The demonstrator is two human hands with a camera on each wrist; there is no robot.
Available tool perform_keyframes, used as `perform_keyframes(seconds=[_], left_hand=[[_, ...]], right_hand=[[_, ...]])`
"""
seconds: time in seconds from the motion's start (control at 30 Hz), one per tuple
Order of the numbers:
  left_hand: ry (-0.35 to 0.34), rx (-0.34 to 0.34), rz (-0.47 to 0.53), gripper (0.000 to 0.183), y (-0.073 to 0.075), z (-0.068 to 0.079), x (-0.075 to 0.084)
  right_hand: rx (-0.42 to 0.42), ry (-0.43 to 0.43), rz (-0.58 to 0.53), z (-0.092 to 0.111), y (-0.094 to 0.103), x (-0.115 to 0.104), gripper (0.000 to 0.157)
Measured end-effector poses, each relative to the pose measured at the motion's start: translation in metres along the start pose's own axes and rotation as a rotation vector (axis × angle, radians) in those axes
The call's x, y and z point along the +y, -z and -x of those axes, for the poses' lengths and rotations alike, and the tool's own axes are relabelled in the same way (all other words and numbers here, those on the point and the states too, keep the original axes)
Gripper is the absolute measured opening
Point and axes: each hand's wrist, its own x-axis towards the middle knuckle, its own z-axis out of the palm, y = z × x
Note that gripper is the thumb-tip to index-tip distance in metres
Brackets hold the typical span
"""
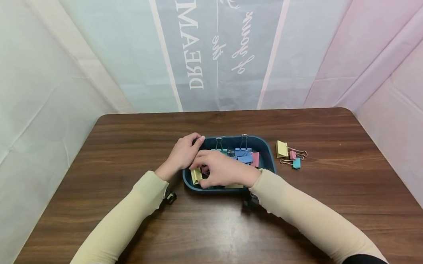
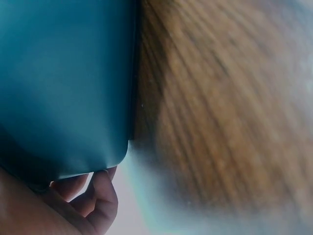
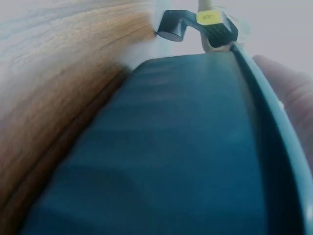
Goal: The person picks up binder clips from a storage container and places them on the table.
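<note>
A dark teal tray (image 1: 187, 184) on the table holds several binder clips. My left hand (image 1: 184, 152) grips the tray's far left corner, and in the left wrist view its curled fingers (image 2: 103, 198) show beyond the tray's end. My right hand (image 1: 222, 169) reaches in over the left half of the tray. Its fingers and thumb hold the two ends of a yellow binder clip (image 1: 196, 176). Blue binder clips (image 1: 244, 154) and a pink binder clip (image 1: 256, 159) lie in the right half. The right hand covers part of the contents.
Right of the tray, a yellow binder clip (image 1: 281, 149), a small pink one (image 1: 293, 155) and a teal one (image 1: 296, 163) lie together on the brown wooden table (image 1: 217, 235). A printed curtain (image 1: 221, 47) hangs behind the table.
</note>
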Motion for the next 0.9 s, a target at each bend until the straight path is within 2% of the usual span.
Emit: perform_keyframes(seconds=[0.23, 0.43, 0.57, 0.73, 0.9], left_hand=[[-0.003, 0.005, 0.020, 0.037, -0.001, -0.001, -0.002], [0.018, -0.001, 0.018, 0.039, -0.001, -0.001, -0.001], [0.029, 0.006, 0.007, 0.041, -0.001, -0.002, 0.000], [0.032, 0.017, -0.011, 0.042, -0.002, -0.002, 0.002], [0.041, 0.017, -0.005, 0.041, 0.000, 0.000, 0.002]], right_hand=[[0.067, 0.029, -0.257, 0.009, 0.010, 0.001, 0.032], [0.112, 0.005, -0.373, 0.019, 0.028, -0.002, 0.033], [0.150, -0.004, -0.357, 0.030, 0.043, -0.001, 0.035], [0.236, -0.005, -0.272, 0.048, 0.062, 0.008, 0.036], [0.305, -0.066, -0.192, 0.066, 0.081, 0.024, 0.037]])
